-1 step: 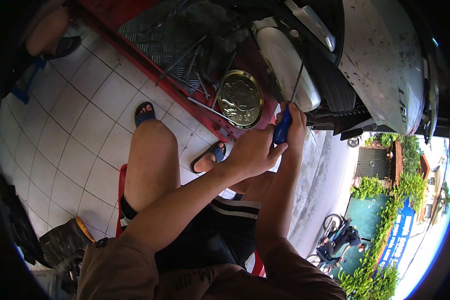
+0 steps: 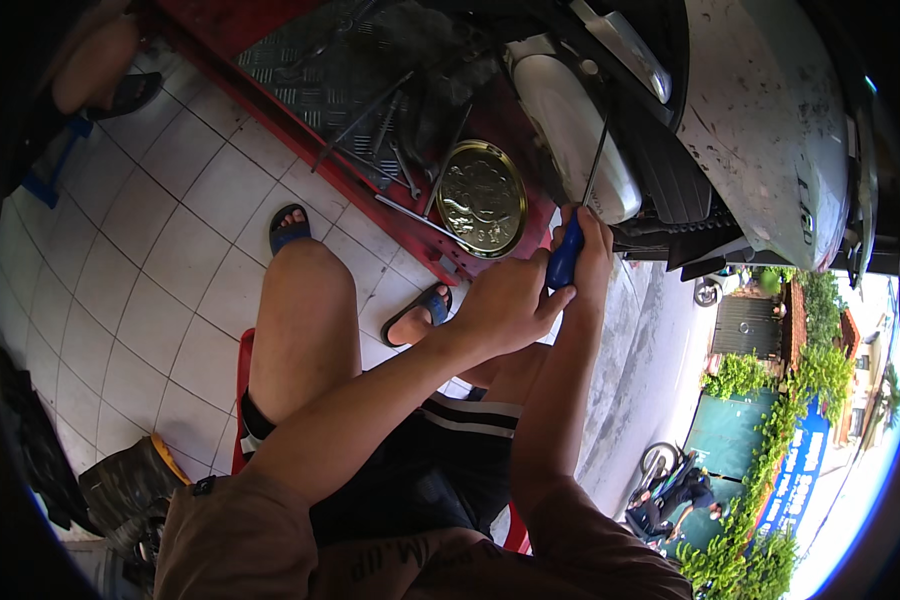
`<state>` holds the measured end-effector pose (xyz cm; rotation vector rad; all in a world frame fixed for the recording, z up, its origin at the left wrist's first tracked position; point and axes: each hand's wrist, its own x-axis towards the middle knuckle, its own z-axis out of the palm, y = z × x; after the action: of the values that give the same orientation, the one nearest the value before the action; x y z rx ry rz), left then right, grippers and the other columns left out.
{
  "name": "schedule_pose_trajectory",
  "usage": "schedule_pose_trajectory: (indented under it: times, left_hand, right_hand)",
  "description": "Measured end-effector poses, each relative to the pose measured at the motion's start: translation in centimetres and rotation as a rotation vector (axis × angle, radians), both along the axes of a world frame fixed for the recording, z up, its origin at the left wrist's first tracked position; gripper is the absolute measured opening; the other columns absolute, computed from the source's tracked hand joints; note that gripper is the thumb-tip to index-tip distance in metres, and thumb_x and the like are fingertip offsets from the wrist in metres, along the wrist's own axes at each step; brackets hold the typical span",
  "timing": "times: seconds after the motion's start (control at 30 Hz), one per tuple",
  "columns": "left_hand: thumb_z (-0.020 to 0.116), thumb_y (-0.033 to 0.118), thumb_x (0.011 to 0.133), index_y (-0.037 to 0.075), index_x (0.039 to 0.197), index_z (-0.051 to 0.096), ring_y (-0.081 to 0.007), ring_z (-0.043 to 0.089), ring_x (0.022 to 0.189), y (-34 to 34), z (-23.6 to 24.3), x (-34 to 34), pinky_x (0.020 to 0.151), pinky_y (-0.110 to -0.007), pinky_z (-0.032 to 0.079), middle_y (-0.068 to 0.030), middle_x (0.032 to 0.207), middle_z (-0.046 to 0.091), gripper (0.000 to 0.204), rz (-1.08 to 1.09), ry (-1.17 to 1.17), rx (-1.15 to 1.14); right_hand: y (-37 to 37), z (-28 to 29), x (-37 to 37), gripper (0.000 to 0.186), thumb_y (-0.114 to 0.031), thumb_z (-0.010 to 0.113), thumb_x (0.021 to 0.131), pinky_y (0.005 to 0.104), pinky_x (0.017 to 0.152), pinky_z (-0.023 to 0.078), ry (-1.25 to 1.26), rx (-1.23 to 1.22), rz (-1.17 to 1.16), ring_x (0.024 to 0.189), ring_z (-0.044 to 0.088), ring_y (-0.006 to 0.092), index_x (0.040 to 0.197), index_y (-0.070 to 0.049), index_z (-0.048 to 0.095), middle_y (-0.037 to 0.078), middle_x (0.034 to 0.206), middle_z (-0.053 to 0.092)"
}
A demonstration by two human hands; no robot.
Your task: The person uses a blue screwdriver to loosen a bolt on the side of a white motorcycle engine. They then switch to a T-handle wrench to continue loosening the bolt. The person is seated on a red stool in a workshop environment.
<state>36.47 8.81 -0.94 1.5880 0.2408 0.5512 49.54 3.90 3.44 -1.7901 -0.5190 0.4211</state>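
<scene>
A long screwdriver with a blue handle is held between my two hands, its thin shaft pointing up and away from me. Around the upper part of the handle, the fingers of my right hand are closed. My left hand grips the handle's near end, its thumb under the butt and most of its fingers hidden. The shaft runs across the silver exhaust cover of a motorbike. Where the tip meets the bike is too dark to make out.
Left of the exhaust, a round gold-coloured tray lies beside several wrenches and rods on a red lift platform. Another person's sandalled foot is at the far left. Beyond the tiled floor, a street with a motorbike rider lies right.
The rider on the street has shifted slightly toward the bottom of the view. My hands and the screwdriver show no visible movement.
</scene>
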Motion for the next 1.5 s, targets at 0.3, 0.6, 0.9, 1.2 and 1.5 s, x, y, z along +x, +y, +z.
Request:
schedule_pose_trajectory:
  times: [0.3,0.6,0.9,1.2,1.5]
  left_hand:
    - [0.064,0.027,0.088,-0.008,0.095,0.052,-0.0407,0.062,0.068,0.0,-0.1,-0.1,0.062,-0.047,0.048,-0.0245,0.072,0.062,0.038,-0.006,0.023,0.016]
    - [0.062,0.029,0.09,-0.008,0.103,0.051,-0.0425,0.062,0.072,-0.1,0.0,-0.2,0.064,-0.046,0.048,-0.0251,0.075,0.062,0.041,0.042,-0.047,0.023]
    - [0.045,0.048,0.1,0.002,0.099,0.051,-0.0098,0.05,0.059,-0.7,0.2,-0.2,0.054,-0.026,0.04,-0.0012,0.067,0.053,0.046,-0.194,-0.404,-0.763]
    - [0.055,0.025,0.097,-0.003,0.102,0.055,-0.0083,0.05,0.052,0.7,1.4,-0.6,0.048,-0.023,0.036,-0.0024,0.065,0.055,0.028,0.21,-0.289,-0.36]
    - [0.066,0.037,0.086,-0.001,0.093,0.055,-0.0265,0.062,0.051,4.1,1.8,-1.4,0.044,-0.034,0.046,-0.0111,0.061,0.058,0.04,0.585,-0.242,0.323]
  right_hand:
    - [0.2,0.3,-0.6,0.027,-0.026,0.051,0.095,0.0237,0.047,0.036,0.017,-0.003,0.055,0.052,0.046,0.0097,0.084,-0.003,0.059,0.003,0.062,0.05]
    - [0.3,-0.2,-0.8,0.027,-0.027,0.051,0.095,0.0248,0.046,0.031,0.247,0.203,0.031,0.051,0.038,0.0094,0.087,-0.002,0.056,0.001,0.062,0.045]
    - [1.9,0.6,-1.0,0.031,-0.026,0.05,0.096,0.0273,0.049,0.028,0.555,0.4,0.3,0.055,0.034,0.0113,0.102,0.004,0.052,0.003,0.072,0.041]
    - [1.3,-0.7,-0.1,0.045,-0.041,0.055,0.095,0.028,0.065,0.047,0.549,0.404,0.367,0.073,0.055,0.0159,0.109,0.002,0.055,0.007,0.083,0.057]
    - [3.3,0.0,-0.6,0.041,-0.04,0.06,0.093,0.0266,0.065,0.049,0.479,0.401,0.244,0.072,0.06,0.0153,0.101,0.0,0.062,0.008,0.082,0.063]
